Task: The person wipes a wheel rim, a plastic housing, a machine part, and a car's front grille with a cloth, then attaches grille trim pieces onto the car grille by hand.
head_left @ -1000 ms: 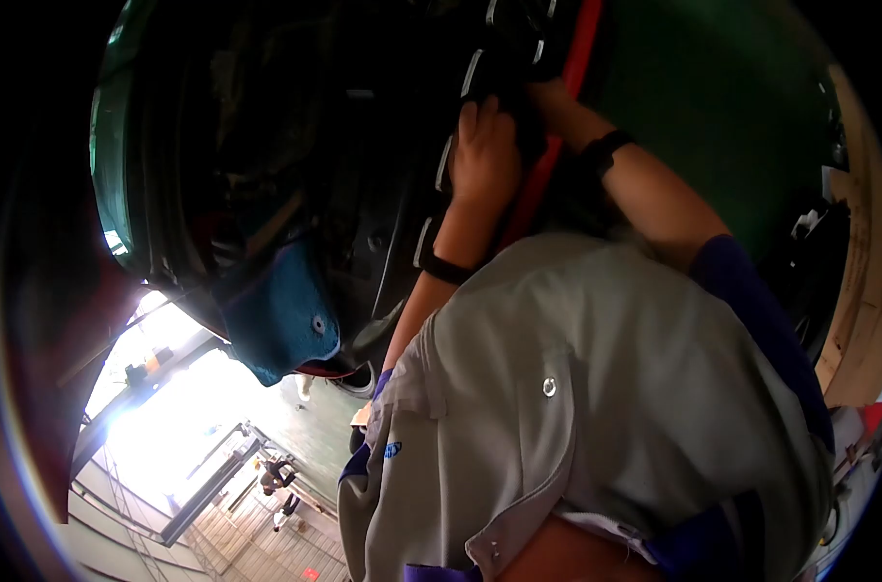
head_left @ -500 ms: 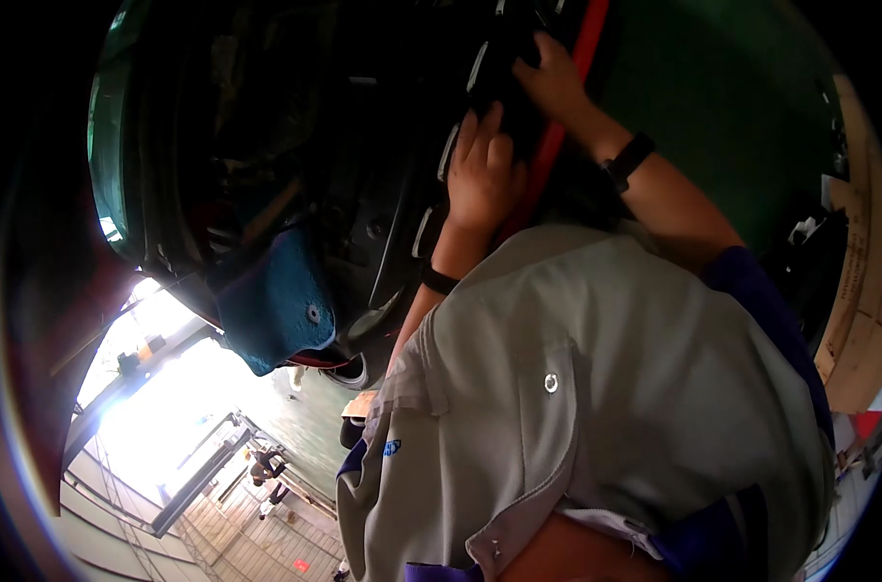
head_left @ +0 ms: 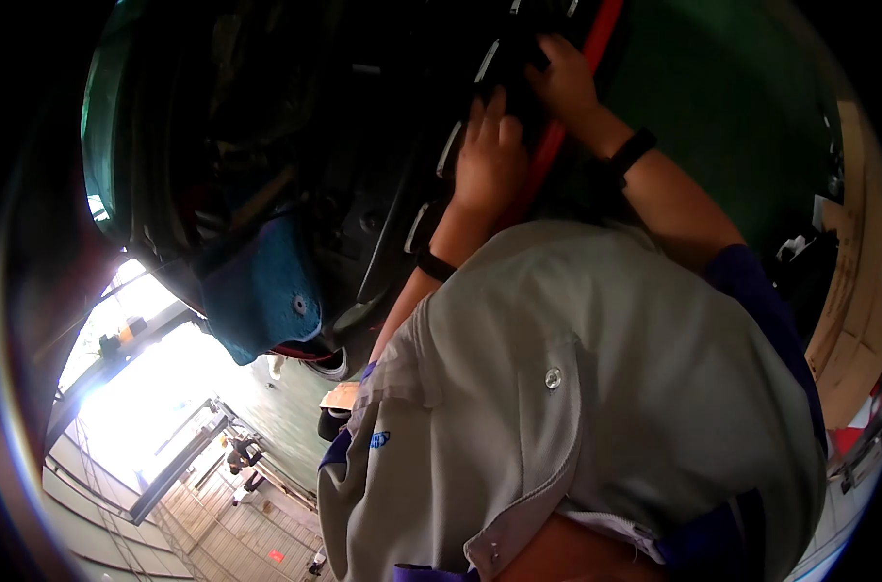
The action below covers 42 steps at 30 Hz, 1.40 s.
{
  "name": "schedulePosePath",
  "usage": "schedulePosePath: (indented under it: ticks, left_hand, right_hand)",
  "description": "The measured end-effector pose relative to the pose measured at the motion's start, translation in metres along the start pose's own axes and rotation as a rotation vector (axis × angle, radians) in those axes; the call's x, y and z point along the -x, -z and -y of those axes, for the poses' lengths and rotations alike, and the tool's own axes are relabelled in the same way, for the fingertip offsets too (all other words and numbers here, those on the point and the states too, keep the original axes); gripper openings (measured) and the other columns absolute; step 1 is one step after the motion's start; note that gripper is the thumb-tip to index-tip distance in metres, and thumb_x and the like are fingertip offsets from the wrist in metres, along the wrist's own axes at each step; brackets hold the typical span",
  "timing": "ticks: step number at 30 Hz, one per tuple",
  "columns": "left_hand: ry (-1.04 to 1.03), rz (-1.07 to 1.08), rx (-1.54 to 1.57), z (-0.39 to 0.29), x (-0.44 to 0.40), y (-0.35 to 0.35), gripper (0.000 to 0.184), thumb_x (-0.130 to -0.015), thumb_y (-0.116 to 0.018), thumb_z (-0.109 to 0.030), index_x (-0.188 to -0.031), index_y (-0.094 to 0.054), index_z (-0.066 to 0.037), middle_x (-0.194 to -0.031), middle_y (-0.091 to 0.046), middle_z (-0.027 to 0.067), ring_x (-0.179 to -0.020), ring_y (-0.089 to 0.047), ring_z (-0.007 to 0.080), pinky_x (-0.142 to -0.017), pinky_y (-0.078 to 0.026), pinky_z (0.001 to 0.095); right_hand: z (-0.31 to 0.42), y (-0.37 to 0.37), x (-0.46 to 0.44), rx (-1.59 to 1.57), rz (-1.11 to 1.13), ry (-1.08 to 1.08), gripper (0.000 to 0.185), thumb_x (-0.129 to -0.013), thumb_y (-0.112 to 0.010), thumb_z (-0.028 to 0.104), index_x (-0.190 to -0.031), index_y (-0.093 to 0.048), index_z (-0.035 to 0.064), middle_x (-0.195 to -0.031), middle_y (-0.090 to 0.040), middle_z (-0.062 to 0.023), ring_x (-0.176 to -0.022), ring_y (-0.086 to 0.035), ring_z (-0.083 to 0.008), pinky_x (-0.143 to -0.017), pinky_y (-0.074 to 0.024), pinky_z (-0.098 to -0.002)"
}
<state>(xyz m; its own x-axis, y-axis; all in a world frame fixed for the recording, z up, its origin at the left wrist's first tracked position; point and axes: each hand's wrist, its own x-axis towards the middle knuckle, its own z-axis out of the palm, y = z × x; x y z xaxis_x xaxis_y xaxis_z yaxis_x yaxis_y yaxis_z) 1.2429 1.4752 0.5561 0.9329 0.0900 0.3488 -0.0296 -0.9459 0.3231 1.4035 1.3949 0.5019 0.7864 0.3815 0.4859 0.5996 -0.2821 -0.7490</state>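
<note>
A dark panel (head_left: 504, 102) with a row of curved bright trim pieces (head_left: 487, 63) and a red painted edge (head_left: 550, 155) lies under both hands. It looks like the front of a vehicle. My left hand (head_left: 491, 160) rests on it beside the trim pieces, its fingers stretched forward and apart. Farther up the row, my right hand (head_left: 565, 85) reaches over the red edge, thumb and index finger spread and touching the dark surface. Nothing shows in either hand, though shadow hides the fingertips partly. Both wrists wear black bands.
A blue cloth-like piece (head_left: 266, 291) hangs at the dark bay's left end. Cardboard (head_left: 853, 301) stands at the right edge. Another person (head_left: 242, 454) is far off at lower left, near a metal frame (head_left: 179, 461). A shoe (head_left: 332, 366) shows below the vehicle.
The view has shifted slightly. My left hand has slid a little forward along the panel, and my right hand stays near the same trim piece with its fingers slightly turned.
</note>
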Motion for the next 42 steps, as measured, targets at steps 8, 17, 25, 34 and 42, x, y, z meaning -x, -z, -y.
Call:
schedulePosePath:
  ticks: [8, 17, 25, 34, 42]
  left_hand:
    - [0.005, 0.018, -0.002, 0.000, 0.004, -0.002, 0.035, -0.071, -0.065, 0.000, -0.101, -0.047, -0.002, -0.139, -0.046, 0.0252, -0.120, -0.049, 0.0511, -0.099, -0.046, 0.0518]
    - [0.009, -0.100, 0.024, -0.007, 0.004, 0.012, 0.036, -0.070, -0.065, 0.002, -0.101, -0.048, -0.002, -0.135, -0.050, 0.0253, -0.112, -0.055, 0.0489, -0.097, -0.047, 0.0523]
    - [0.037, -0.079, 0.045, -0.012, 0.006, 0.017, 0.034, -0.070, -0.066, 0.001, -0.099, -0.048, 0.001, -0.134, -0.050, 0.0266, -0.109, -0.057, 0.0471, -0.095, -0.049, 0.0494]
    - [0.052, 0.111, 0.064, 0.001, 0.017, -0.009, 0.036, -0.074, -0.063, 0.002, -0.106, -0.046, 0.000, -0.140, -0.045, 0.0262, -0.120, -0.048, 0.0482, -0.099, -0.045, 0.0497]
    - [0.095, 0.075, 0.048, -0.005, 0.012, -0.001, 0.033, -0.075, -0.062, 0.000, -0.104, -0.047, 0.000, -0.136, -0.049, 0.0234, -0.119, -0.051, 0.0451, -0.096, -0.046, 0.0488]
  right_hand:
    - [-0.054, -0.012, 0.028, 0.124, 0.452, -0.392, 0.039, -0.081, -0.068, 0.028, -0.111, -0.063, 0.0026, -0.101, -0.066, -0.0216, -0.095, -0.064, -0.0401, -0.083, -0.0520, -0.0475]
    - [0.039, 0.025, -0.020, -0.046, 0.166, -0.098, 0.043, -0.081, -0.068, 0.019, -0.121, -0.056, 0.0066, -0.105, -0.066, -0.0159, -0.098, -0.063, -0.0363, -0.083, -0.0523, -0.0429]
    - [0.023, 0.008, -0.008, -0.031, -0.004, 0.110, 0.033, -0.079, -0.065, 0.010, -0.112, -0.060, 0.0057, -0.107, -0.062, -0.0163, -0.098, -0.061, -0.0367, -0.083, -0.0514, -0.0434]
    - [-0.011, -0.028, 0.017, -0.040, -0.079, -0.116, 0.040, -0.078, -0.063, 0.007, -0.117, -0.052, 0.0056, -0.108, -0.058, -0.0240, -0.099, -0.058, -0.0444, -0.083, -0.0506, -0.0467]
    - [0.014, -0.009, 0.024, -0.261, 0.084, -0.526, 0.049, -0.085, -0.064, 0.027, -0.125, -0.053, 0.0009, -0.107, -0.065, -0.0275, -0.098, -0.064, -0.0423, -0.086, -0.0514, -0.0430]
